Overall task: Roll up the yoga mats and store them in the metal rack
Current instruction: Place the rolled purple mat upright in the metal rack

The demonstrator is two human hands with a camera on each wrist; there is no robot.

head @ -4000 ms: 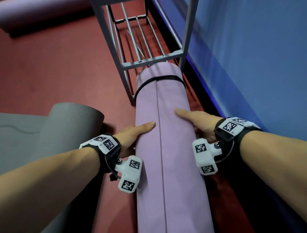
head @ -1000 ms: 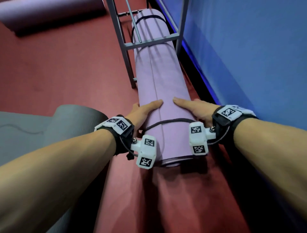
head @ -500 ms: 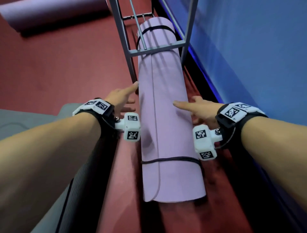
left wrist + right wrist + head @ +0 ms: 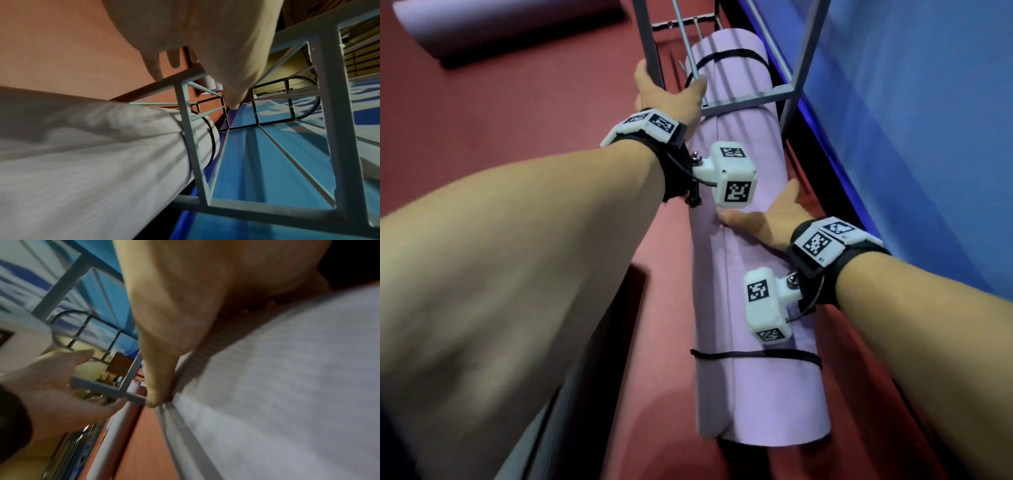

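Lodged partway in the metal rack (image 4: 803,44), under a crossbar (image 4: 751,99): rolled purple yoga mat (image 4: 739,394), near end out on the red floor (image 4: 517,120). Moved up from beside the mat to the rack's corner post (image 4: 649,37): left hand (image 4: 671,97), fingers (image 4: 154,69) straight, straddling it. Pressed flat on the mat: right hand (image 4: 763,219), fingers extended.

Matt, finely textured lilac mat (image 4: 750,394), smooth grey-painted metal rack (image 4: 750,99), matt red floor (image 4: 517,120)
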